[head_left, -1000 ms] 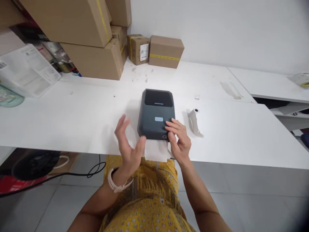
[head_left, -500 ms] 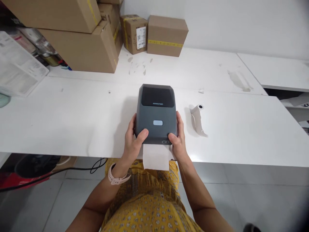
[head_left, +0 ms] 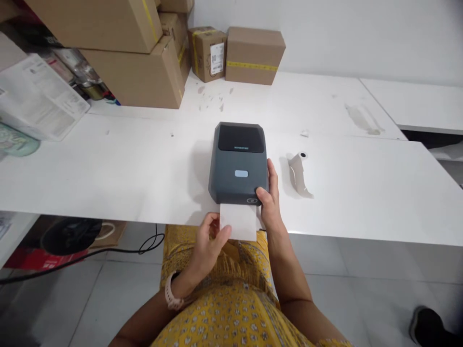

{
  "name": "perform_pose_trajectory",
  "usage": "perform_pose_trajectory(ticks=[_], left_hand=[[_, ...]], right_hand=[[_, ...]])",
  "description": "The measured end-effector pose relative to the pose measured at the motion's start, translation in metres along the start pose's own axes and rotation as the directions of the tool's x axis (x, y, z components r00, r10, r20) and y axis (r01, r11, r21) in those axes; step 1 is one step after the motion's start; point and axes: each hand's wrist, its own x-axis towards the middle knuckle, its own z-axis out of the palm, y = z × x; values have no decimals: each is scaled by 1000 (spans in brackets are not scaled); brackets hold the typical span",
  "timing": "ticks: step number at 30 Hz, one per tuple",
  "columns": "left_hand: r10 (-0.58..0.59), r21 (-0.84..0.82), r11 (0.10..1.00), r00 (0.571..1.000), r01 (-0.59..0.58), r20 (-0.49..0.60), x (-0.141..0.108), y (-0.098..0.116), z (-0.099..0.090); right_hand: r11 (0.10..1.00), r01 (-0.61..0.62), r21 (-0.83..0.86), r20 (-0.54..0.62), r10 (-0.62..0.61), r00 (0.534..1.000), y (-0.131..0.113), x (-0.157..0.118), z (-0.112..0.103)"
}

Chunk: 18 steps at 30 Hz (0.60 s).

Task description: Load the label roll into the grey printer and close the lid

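A dark grey label printer [head_left: 237,166] with a light blue button stands on the white table near its front edge. A strip of white label paper [head_left: 240,222] hangs out of its front slot, past the table edge. My left hand [head_left: 211,238] is closed at the strip's left edge, thumb on top and fingers partly hidden behind it. My right hand [head_left: 270,200] grips the printer's right front corner, thumb on the top and fingers along the side. To the right lies a small paper roll [head_left: 298,173] with its loose end curling forward.
Cardboard boxes [head_left: 130,77] are stacked at the back left, and two smaller boxes [head_left: 255,55] stand by the wall. A white printed package [head_left: 43,96] and a green container [head_left: 18,140] are at the far left. A black cable [head_left: 115,249] runs below the table; a dark shoe [head_left: 430,327] shows at lower right.
My left hand has left the printer's left side and moved down to the paper strip. My right hand stays on the printer. The whole view has shifted slightly.
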Motion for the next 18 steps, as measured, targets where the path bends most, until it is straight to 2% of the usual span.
perform_pose_trajectory(ticks=[4,6,9,11,14,16,18], left_hand=[[-188,-247,948,979,202,80,14,24,6],[-212,-303,925,974,228,87,19,31,6],[-198,-293,931,975,219,101,19,28,3],[-166,-220,957,978,190,123,17,21,-1],[-66,-50,996,992,72,109,14,15,-7],[40,41,998,998,-42,46,14,15,-12],[170,123,979,983,-162,-64,16,17,-16]], right_hand=[[1000,14,22,-23,-13,1000,4,1,1],[1000,13,-5,-4,-13,1000,5,1,0],[998,24,-62,21,-23,1000,-1,-1,-1],[992,50,-116,-5,-51,999,-12,-2,-2],[930,146,-336,-41,-169,985,-38,-3,-6],[839,236,-490,14,-263,965,-52,-2,-10],[764,307,-567,96,-309,946,-61,2,-13]])
